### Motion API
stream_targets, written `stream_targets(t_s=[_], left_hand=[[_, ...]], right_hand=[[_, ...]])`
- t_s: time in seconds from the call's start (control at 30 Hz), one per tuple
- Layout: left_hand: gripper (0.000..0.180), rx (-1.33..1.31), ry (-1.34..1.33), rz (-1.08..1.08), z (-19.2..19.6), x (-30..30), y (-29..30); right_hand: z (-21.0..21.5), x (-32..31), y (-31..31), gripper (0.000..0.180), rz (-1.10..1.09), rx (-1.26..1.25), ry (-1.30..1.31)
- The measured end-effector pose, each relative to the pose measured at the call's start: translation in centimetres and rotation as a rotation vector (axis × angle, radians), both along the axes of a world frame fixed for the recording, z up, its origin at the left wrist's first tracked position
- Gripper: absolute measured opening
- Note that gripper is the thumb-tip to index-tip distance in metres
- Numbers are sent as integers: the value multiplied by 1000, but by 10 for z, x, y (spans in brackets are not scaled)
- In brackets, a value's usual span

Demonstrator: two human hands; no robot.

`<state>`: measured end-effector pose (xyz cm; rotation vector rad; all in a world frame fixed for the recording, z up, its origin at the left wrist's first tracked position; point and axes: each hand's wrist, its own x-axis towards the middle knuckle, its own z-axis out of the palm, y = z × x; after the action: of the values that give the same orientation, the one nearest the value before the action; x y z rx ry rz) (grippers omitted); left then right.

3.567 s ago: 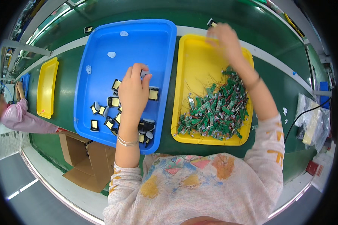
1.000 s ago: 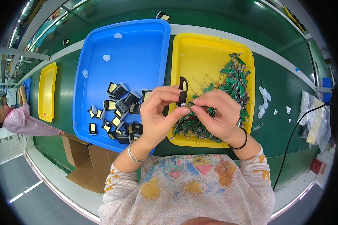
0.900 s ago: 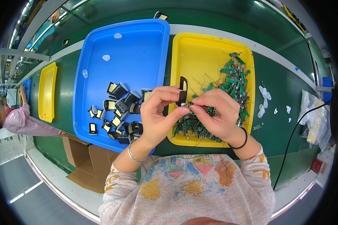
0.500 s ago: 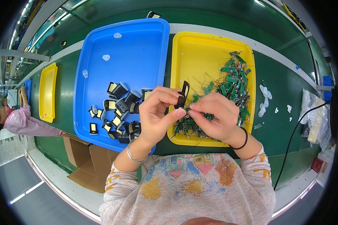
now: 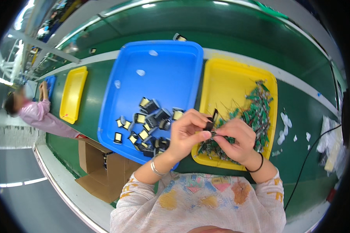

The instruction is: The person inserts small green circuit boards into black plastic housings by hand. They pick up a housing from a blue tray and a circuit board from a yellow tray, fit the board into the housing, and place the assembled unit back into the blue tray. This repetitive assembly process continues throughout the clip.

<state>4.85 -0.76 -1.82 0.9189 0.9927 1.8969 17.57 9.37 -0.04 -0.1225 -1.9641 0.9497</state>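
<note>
Two bare hands at work over the left side of a yellow tray (image 5: 221, 79). The left hand (image 5: 188, 134) pinches a black plastic housing (image 5: 210, 124) between thumb and fingers, its slim frame end pointing up and away. The right hand (image 5: 237, 140) meets it at the lower end, thumb and forefinger pressed together — on what, I cannot make out from here. Beneath and beyond lie heaped green circuit boards (image 5: 258, 110) with thin wires. At left, a blue tray (image 5: 169, 72) bears similar housings (image 5: 144, 134) with pale-yellow faces — and, farther up, three translucent plastic pieces (image 5: 140, 72), well apart.
</note>
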Motion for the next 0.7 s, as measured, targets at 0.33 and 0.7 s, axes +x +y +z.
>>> stream_targets(t_s=[0.33, 0.7], left_hand=[[15, -73, 40, -104, 3, -2, 0], [10, -48, 114, -46, 7, 2, -2]], right_hand=[[-1, 2, 1, 18, -33, -115, -57], [0, 3, -2, 19, 0, -90, -57]])
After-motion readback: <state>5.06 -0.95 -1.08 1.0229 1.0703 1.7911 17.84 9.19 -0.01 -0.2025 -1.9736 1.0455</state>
